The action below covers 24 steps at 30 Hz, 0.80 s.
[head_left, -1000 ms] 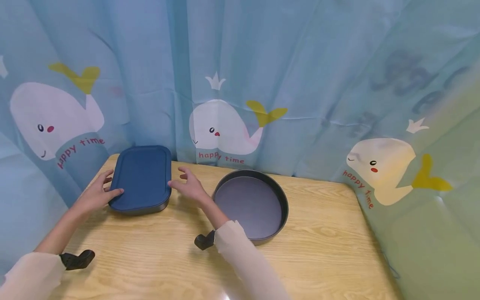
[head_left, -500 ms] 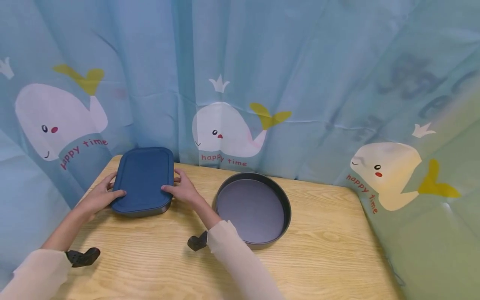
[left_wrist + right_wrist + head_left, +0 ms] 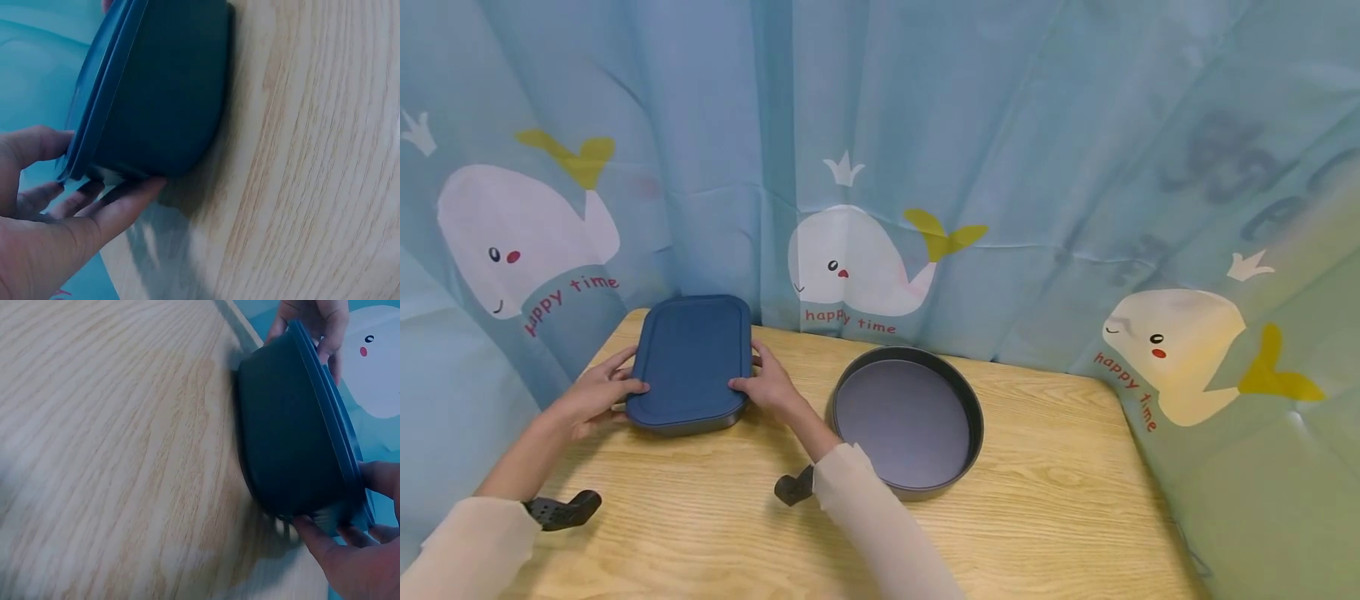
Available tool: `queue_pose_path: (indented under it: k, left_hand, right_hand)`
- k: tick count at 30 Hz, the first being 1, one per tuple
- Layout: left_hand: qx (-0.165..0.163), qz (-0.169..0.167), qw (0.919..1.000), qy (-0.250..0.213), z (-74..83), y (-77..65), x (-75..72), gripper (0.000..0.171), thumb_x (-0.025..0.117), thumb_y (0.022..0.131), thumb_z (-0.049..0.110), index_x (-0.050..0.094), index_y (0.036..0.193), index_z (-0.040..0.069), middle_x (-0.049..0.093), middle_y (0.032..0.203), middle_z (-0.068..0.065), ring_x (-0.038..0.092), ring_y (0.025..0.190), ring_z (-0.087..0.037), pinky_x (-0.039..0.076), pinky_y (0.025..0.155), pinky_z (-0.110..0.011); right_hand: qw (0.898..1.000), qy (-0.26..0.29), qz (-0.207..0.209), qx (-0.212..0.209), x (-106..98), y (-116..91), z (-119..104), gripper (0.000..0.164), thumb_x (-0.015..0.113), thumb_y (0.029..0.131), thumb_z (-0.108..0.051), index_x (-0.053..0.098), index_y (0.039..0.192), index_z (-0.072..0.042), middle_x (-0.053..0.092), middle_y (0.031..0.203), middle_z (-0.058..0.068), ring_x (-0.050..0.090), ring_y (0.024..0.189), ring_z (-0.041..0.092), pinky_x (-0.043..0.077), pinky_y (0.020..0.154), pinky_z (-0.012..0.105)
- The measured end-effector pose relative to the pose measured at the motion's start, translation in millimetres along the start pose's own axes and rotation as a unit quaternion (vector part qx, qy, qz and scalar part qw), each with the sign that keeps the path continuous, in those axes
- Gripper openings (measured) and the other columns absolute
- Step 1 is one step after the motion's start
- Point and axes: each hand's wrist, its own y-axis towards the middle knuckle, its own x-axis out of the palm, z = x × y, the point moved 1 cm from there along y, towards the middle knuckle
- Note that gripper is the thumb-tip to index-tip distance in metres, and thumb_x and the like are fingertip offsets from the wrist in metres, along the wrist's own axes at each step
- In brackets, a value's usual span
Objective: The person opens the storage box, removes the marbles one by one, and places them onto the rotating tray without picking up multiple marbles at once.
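Now the box [image 3: 692, 358] is pinched from both sides by left hand [image 3: 597, 397] and right hand [image 3: 771, 387], the latter having been brought in, apparently steadying it.

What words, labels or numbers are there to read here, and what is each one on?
"happy time": red, on the curtain, under the left whale.
"happy time": same curtain, under the middle whale.
"happy time": same curtain, beside the right whale.
Dark marks, curtain's upper right: too blurred to read.
Red marks, bottom of left wrist view: cut off, unreadable.
Blue-lidded box, round pan: no writing visible.
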Motion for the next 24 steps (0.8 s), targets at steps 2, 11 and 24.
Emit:
queue_pose_path:
  k: [2,11,24]
  left_hand:
    - [0.001,-0.009,0.9999,-0.009,1.5,-0.6,0.7,0.083,0.047,0.104,0.007,-0.02,0.154,0.008,0.0,0.154,-0.041,0.063,0.086,-0.001,0.057,0.075,-0.037]
    - [0.001,-0.022,0.9998,0.001,11.4,-4.1,5.7,0.082,0.047,0.104,0.005,-0.017,0.154,0.0,0.002,0.153,-0.042,0.064,0.088,0.0,0.057,0.078,-0.038]
    - [-0.003,-0.031,0.9982,0.051,21.0,-10.4,13.5,0.079,0.048,0.106,0.014,-0.012,0.152,-0.009,-0.011,0.152,-0.042,0.023,0.137,-0.056,0.054,0.087,-0.044]
  right_hand:
    - [1.0,0.007,0.002,0.007,-1,-2,-1,0.073,0.074,0.089,-0.001,0.041,0.152,-0.018,0.054,0.141,0.009,0.052,0.128,0.025,0.048,0.097,0.036]
    - [0.997,0.07,0.017,0.031,-7,-12,-6,0.07,0.072,0.087,0.005,0.045,0.149,-0.013,0.054,0.14,0.011,0.056,0.124,0.029,0.053,0.09,0.039]
    - [0.99,0.129,0.032,0.042,-15,-29,-2,0.068,0.072,0.086,0.007,0.048,0.146,-0.017,0.056,0.132,0.008,0.066,0.102,0.025,0.056,0.08,0.04]
